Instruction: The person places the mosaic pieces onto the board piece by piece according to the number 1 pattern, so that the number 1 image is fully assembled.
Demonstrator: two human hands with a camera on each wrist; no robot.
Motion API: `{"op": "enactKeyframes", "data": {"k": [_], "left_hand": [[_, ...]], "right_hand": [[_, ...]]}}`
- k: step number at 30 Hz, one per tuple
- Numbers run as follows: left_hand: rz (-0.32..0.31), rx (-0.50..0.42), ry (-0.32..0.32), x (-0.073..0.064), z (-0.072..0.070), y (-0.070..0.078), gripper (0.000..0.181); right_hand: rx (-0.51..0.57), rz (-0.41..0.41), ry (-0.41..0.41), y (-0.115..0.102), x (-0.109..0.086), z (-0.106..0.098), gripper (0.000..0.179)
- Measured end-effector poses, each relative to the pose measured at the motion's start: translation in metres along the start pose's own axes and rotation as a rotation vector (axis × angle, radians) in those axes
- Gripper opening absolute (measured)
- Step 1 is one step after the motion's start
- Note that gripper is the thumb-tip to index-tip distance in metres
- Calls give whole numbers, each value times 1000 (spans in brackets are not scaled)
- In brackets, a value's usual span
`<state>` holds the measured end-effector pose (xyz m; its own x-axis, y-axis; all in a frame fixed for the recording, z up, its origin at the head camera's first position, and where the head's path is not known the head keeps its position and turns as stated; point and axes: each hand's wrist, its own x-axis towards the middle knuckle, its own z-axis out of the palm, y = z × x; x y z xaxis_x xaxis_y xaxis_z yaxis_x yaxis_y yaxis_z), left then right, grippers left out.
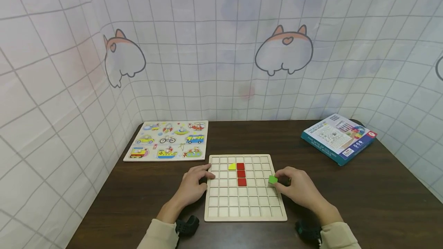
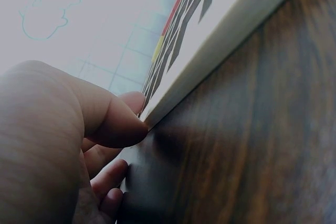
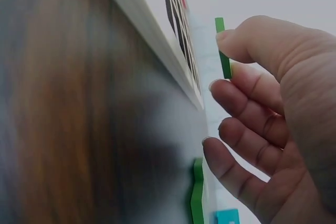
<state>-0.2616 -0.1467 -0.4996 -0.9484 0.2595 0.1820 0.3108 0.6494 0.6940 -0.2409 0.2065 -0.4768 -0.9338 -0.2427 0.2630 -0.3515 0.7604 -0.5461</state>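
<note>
A cream grid board (image 1: 228, 201) lies on the table between the two hands. On it a straight red strip (image 1: 241, 174) spans three cells, with a small yellow piece (image 1: 232, 166) beside its far end. My left hand (image 1: 194, 181) grips the board's left edge, thumb (image 2: 118, 124) against the side and fingertips over the rim. Between thumb and index finger my right hand (image 1: 299, 187) pinches a thin green tile (image 1: 273, 180), raised over the board's right edge. The other right fingers curl loosely below it. A green piece with a stepped edge (image 3: 197, 195) lies on the table under this hand.
A picture puzzle board with vehicles (image 1: 169, 141) lies at the far left of the dark wooden table (image 1: 256, 137). At the far right is a blue and white box (image 1: 339, 137). A grid-patterned curtain (image 1: 214, 60) hangs behind and around the table.
</note>
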Motion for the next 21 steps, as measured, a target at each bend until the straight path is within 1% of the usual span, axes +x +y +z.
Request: {"op": "enactKeyframes", "data": {"k": [3,7,10,16,21], "left_hand": [[1,-2,-2,0,0,1,34],[4,3,-5,1,0,1,35],[3,7,-3,1,0,0,36],[1,-1,3,0,0,-1,36],[2,-3,0,0,0,-1,36]], "right_hand": [[23,-39,11,-5,0,3,18],[50,-54,19,-11,1,6,16],[64,-51,4,-17,1,9,15],[104,-71,-37,-27,1,18,16],[107,-66,-62,-34,0,21,15]]}}
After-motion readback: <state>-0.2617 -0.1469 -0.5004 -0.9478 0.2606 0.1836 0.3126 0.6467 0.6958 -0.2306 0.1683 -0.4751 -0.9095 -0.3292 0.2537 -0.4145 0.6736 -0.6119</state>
